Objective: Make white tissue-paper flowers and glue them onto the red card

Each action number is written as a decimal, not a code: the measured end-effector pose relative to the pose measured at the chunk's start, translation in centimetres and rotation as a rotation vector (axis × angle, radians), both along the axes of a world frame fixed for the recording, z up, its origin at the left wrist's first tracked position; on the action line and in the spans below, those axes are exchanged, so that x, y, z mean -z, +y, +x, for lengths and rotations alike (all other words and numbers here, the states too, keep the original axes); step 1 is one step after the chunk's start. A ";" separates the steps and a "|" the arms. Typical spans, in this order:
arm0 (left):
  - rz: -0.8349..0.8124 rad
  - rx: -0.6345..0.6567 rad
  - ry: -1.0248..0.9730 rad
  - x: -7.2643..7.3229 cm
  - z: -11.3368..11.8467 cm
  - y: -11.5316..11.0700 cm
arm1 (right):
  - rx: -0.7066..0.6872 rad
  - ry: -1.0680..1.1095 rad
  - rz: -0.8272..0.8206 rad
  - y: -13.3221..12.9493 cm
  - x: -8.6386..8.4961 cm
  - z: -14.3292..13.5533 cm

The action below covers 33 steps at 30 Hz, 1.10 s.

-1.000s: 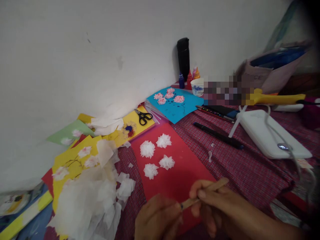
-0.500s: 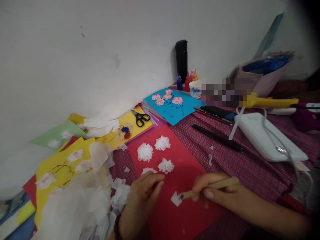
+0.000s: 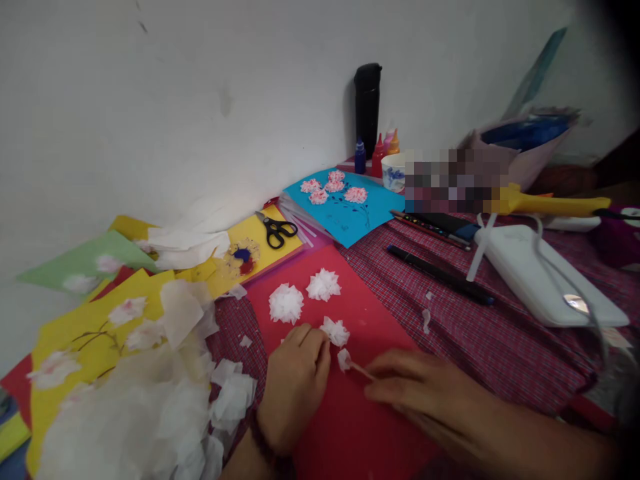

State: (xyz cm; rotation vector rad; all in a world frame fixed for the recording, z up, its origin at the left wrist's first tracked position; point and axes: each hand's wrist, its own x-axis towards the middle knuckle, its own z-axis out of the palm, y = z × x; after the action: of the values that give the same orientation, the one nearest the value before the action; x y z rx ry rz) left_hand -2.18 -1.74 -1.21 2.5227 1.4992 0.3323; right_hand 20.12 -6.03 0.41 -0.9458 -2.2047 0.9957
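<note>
My right hand (image 3: 420, 390) pinches a thin wooden stick (image 3: 361, 371) low over a sheet of red paper (image 3: 370, 427). On the stick's tip is a small piece of white tissue paper (image 3: 345, 360), just below a ruffled white tissue flower (image 3: 335, 331). My left hand (image 3: 299, 383) has its fingers curled down at the left of that flower; whatever lies under them is hidden. Two more tissue flowers, one on the left (image 3: 286, 303) and one on the right (image 3: 323, 285), sit farther up the red sheet.
A heap of white tissue pieces (image 3: 135, 407) lies left, over yellow paper (image 3: 65, 347). Scissors (image 3: 276, 231) lie behind, near blue paper with pink flowers (image 3: 345, 223). To the right are a black pen (image 3: 440, 275), a white power bank (image 3: 550, 280) and a yellow glue gun (image 3: 560, 204).
The stick with the tissue piece has moved up the red sheet, toward the flowers, and the stick has turned. My left hand has shifted up slightly over the partly visible fourth flower, now hidden.
</note>
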 end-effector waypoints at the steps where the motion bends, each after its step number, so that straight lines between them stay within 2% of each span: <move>1: -0.003 0.002 0.001 0.1 -0.1 0.0 | -0.004 -0.034 0.037 0.1 0.0 -0.2; 8: -0.013 0.023 0.021 0.1 -0.2 0.1 | -0.079 -0.233 0.229 0.7 1.7 -1.5; 12: 0.104 0.024 0.098 -0.2 -0.4 -0.7 | -0.096 -0.341 0.368 0.2 3.0 -2.0; 15: 0.269 0.155 0.183 0.6 -1.0 -2.8 | -0.044 -0.381 0.423 -0.5 4.1 -2.3; 18: 0.339 0.300 0.189 2.3 -1.5 -5.4 | -0.020 -0.386 0.424 -0.7 4.7 -2.5; 22: 0.341 0.267 0.199 3.7 -1.1 -7.2 | -0.042 -0.392 0.396 -0.5 4.4 -2.7; 29: 0.338 0.145 0.204 2.6 0.3 -7.5 | -0.012 -0.449 0.370 -0.1 4.3 -3.4; 33: 0.366 0.194 0.254 2.7 0.1 -7.3 | -0.014 -0.393 0.381 0.0 2.5 -2.7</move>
State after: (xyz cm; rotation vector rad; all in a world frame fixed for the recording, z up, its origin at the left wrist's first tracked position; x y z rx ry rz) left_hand -2.11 -9.01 -3.92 3.0743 1.3603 0.2862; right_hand 17.42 -6.01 -2.12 -1.0075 -2.5980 0.3861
